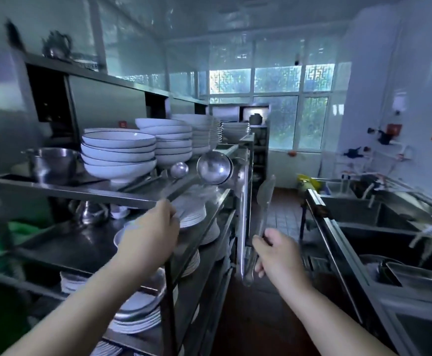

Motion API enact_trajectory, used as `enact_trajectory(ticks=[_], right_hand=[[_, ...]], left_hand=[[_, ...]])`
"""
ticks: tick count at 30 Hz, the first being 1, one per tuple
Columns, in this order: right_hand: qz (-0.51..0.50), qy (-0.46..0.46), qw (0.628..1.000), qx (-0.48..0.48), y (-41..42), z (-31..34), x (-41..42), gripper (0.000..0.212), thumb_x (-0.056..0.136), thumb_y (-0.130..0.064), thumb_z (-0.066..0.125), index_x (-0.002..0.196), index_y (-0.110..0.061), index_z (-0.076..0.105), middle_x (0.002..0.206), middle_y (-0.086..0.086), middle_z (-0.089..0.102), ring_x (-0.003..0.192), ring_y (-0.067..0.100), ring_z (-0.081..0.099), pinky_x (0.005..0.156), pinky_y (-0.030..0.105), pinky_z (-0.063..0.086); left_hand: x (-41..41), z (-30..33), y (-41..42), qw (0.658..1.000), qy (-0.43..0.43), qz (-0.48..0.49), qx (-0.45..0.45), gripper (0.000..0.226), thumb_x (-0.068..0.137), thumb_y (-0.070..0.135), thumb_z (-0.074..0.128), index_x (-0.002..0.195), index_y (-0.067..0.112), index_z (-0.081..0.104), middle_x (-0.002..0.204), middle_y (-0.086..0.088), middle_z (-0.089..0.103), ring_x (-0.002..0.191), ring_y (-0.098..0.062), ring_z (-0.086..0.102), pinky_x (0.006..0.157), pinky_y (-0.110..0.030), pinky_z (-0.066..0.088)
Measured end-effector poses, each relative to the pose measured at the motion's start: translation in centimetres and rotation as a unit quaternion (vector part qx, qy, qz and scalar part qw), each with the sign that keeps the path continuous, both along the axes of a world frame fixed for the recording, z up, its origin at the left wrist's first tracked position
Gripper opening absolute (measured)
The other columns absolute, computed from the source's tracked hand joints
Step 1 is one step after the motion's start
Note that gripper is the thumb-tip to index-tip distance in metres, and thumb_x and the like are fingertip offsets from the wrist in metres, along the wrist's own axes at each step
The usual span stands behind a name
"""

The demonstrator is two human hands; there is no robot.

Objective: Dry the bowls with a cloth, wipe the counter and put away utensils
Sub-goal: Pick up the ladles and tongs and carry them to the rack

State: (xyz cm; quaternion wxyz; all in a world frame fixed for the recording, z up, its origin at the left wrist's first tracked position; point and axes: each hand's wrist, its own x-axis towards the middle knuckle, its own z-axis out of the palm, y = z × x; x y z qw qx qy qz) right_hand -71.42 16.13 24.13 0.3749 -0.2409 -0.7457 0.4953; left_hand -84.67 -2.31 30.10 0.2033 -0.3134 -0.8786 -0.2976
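Gripping a long metal utensil, the right hand sits at lower centre-right of the frame, fingers curled round the lower part of the handle. Utensil stands near upright; flat blade end up, blurred, looks like a spatula or tongs, cannot tell which. It hangs in the aisle between the steel shelf rack and the sink unit.

Left hand at centre-left, reaching to the front edge of the rack's top shelf. Fingers curled over at the shelf edge; whether they hold the edge or something thin lying there, cannot tell. Motion blur there.

Top shelf, left-centre of frame: stack of white bowls with dark rims, a second stack of plain white bowls just behind it, more stacked plates further back. Steel pot to the left of the bowls. Two ladles lie on the shelf with bowls facing the camera: small ladle and large ladle, the large one near the rack's right front corner.

Lower shelves: stacks of white plates on several levels.

Right side of frame: steel sink basins, metal tray in the nearest one.
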Motion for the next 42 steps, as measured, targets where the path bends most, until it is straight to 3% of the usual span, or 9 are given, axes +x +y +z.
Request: enact_trajectory(ticks=[5,9,13,21,25,32,37,42], right_hand=[[0.045,0.019,0.998,-0.024,2.3,1.7,-7.5,0.021,0.09,-0.013,0.056,0.069,-0.008,0.055,0.038,0.0,0.05,0.034,0.016,0.052,0.033,0.022,0.038],[0.085,0.017,0.996,-0.023,5.6,1.7,-12.8,0.023,0.091,-0.016,0.056,0.079,0.004,0.055,0.039,0.005,0.05,0.033,0.016,0.051,0.034,0.022,0.039],[0.12,0.005,0.993,-0.017,10.0,1.4,-17.8,0.022,0.09,-0.014,0.055,0.08,0.005,0.056,0.038,0.005,0.051,0.032,0.015,0.049,0.034,0.02,0.037],[0.178,-0.025,0.984,0.012,18.8,2.8,-26.5,0.021,0.089,-0.011,0.055,0.073,0.003,0.058,0.038,0.003,0.049,0.033,0.012,0.05,0.033,0.02,0.038],[0.194,-0.022,0.98,0.029,21.3,3.1,-29.7,0.019,0.089,-0.013,0.056,0.071,-0.01,0.062,0.038,0.003,0.051,0.034,0.013,0.05,0.034,0.019,0.037],[0.212,-0.011,0.977,0.025,22.0,4.0,-33.4,0.014,0.09,-0.017,0.056,0.081,-0.014,0.067,0.037,0.002,0.051,0.033,0.013,0.048,0.035,0.022,0.039],[0.241,-0.006,0.97,0.011,20.2,5.2,-34.0,0.015,0.089,-0.011,0.055,0.082,-0.011,0.069,0.051,0.007,0.056,0.036,0.012,0.047,0.035,0.02,0.037],[0.258,-0.002,0.966,0.019,17.4,6.2,-34.1,0.039,0.085,-0.008,0.056,0.049,-0.023,0.056,0.042,-0.003,0.046,0.034,0.012,0.044,0.033,0.017,0.032]], left_hand=[[-8.0,3.6,1.2,0.996,0.051,0.068,-0.032,0.011,0.091,0.023,0.042,0.087,0.014,0.044,0.079,-0.004,0.06,0.071,-0.03,0.053,0.054,-0.033,0.032],[-13.8,5.1,3.5,0.985,0.058,0.14,-0.077,0.009,0.089,0.02,0.043,0.088,0.012,0.045,0.087,-0.008,0.061,0.075,-0.031,0.05,0.06,-0.033,0.032],[-18.7,5.7,6.7,0.975,0.04,0.191,-0.109,0.006,0.089,0.016,0.042,0.085,0.013,0.045,0.082,-0.006,0.054,0.074,-0.028,0.047,0.062,-0.032,0.032],[-25.6,5.3,11.8,0.965,0.003,0.213,-0.154,0.008,0.09,0.019,0.04,0.084,0.015,0.042,0.081,-0.004,0.048,0.075,-0.028,0.046,0.065,-0.033,0.036],[-27.4,4.1,12.0,0.965,-0.03,0.2,-0.168,0.012,0.087,0.026,0.048,0.08,0.016,0.046,0.082,-0.004,0.056,0.076,-0.027,0.051,0.061,-0.031,0.036],[-29.0,3.4,11.9,0.964,-0.085,0.17,-0.184,0.028,0.085,0.033,0.061,0.07,0.022,0.039,0.07,0.007,0.047,0.061,-0.012,0.041,0.05,-0.026,0.028],[-29.1,3.2,11.5,0.957,-0.059,0.173,-0.225,0.029,0.082,0.047,0.06,0.076,0.024,0.044,0.076,0.007,0.052,0.071,-0.016,0.048,0.053,-0.028,0.031],[-28.6,4.2,11.7,0.935,0.064,0.172,-0.304,0.032,0.084,0.056,0.05,0.077,0.025,0.049,0.083,0.008,0.057,0.079,-0.018,0.054,0.055,-0.027,0.034]])
